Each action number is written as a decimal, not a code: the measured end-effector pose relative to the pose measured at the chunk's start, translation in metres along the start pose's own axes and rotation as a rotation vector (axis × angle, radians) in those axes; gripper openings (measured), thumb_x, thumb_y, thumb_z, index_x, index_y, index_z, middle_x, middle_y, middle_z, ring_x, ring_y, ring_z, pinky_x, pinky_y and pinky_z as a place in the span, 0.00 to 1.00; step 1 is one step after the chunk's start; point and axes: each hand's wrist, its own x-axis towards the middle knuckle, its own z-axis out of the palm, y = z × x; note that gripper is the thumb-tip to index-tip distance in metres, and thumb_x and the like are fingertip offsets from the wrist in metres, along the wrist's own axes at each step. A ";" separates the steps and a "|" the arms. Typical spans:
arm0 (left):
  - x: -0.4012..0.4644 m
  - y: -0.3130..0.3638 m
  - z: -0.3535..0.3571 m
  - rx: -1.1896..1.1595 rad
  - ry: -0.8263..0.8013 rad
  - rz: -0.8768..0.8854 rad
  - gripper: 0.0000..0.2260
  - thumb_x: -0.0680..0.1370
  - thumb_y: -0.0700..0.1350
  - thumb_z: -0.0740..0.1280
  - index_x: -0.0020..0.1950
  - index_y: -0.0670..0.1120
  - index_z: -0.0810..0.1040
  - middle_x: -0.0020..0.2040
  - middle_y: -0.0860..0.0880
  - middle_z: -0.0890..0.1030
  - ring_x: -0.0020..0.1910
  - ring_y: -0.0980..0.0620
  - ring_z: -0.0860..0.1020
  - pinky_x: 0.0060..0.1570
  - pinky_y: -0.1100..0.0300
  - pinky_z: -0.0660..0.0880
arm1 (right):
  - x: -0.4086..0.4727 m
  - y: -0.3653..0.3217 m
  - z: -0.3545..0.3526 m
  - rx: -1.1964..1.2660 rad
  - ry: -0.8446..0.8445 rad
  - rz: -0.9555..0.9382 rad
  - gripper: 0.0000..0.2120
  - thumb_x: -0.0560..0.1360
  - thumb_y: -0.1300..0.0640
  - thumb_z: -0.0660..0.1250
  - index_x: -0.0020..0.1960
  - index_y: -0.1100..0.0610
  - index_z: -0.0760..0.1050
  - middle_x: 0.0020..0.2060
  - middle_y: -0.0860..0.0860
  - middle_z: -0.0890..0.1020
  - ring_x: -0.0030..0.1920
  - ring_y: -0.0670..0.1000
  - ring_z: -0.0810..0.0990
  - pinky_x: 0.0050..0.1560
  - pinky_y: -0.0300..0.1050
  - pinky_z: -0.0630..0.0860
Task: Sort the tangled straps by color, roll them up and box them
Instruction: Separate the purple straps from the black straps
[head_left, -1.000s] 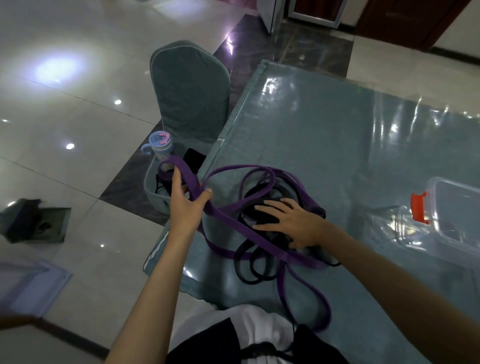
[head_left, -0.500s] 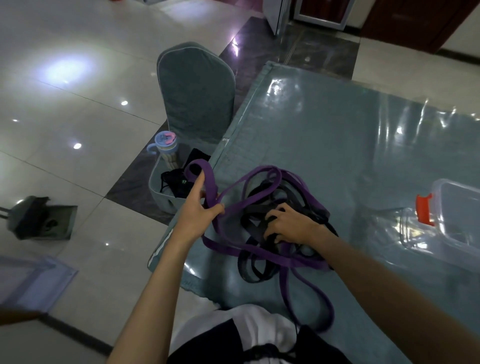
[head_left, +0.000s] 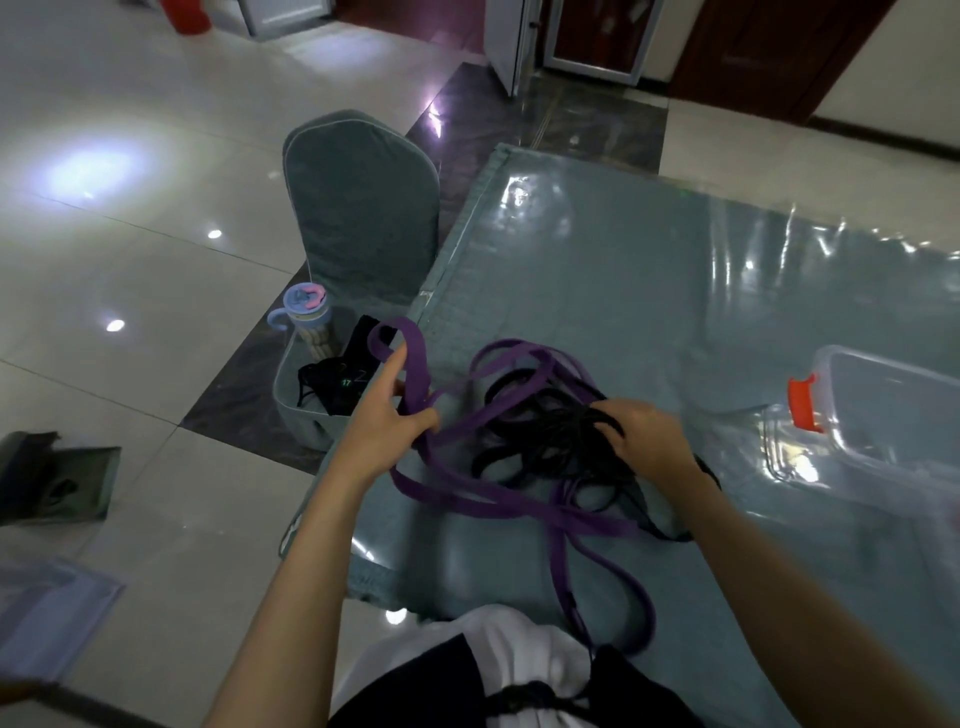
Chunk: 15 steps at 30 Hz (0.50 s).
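Left hand (head_left: 387, 426) is pinching the purple strap (head_left: 415, 374); right hand (head_left: 647, 436) is clawing into the black straps (head_left: 545, 431) on the desk (head_left: 597, 270). Better: pin black, feed purple out slowly.

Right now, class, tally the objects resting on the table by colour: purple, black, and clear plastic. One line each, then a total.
Purple: 1, the purple strap, held by the left hand.
Black: 1, the black strap tangle under the right hand; separate straps cannot be counted.
Clear: 1, the clear plastic box with an orange latch.
Total: 3
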 end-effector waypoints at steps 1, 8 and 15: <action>0.000 0.002 -0.001 -0.013 0.002 0.002 0.45 0.74 0.33 0.75 0.83 0.63 0.60 0.58 0.47 0.81 0.60 0.47 0.80 0.58 0.48 0.83 | -0.007 0.008 -0.001 0.006 0.018 0.066 0.14 0.83 0.55 0.67 0.68 0.53 0.81 0.58 0.56 0.85 0.58 0.61 0.84 0.54 0.55 0.80; -0.006 0.021 0.001 -0.124 0.008 0.091 0.41 0.76 0.32 0.75 0.79 0.65 0.65 0.59 0.50 0.83 0.62 0.46 0.81 0.59 0.50 0.84 | -0.052 0.029 0.010 0.048 0.002 0.355 0.18 0.81 0.59 0.70 0.70 0.52 0.81 0.58 0.59 0.86 0.56 0.64 0.84 0.52 0.52 0.77; -0.012 0.045 0.016 -0.139 -0.087 0.105 0.37 0.79 0.38 0.75 0.81 0.59 0.61 0.59 0.50 0.83 0.58 0.53 0.84 0.51 0.59 0.84 | -0.064 0.020 0.014 0.018 -0.184 0.284 0.28 0.77 0.60 0.67 0.77 0.53 0.73 0.74 0.52 0.76 0.75 0.57 0.72 0.81 0.65 0.55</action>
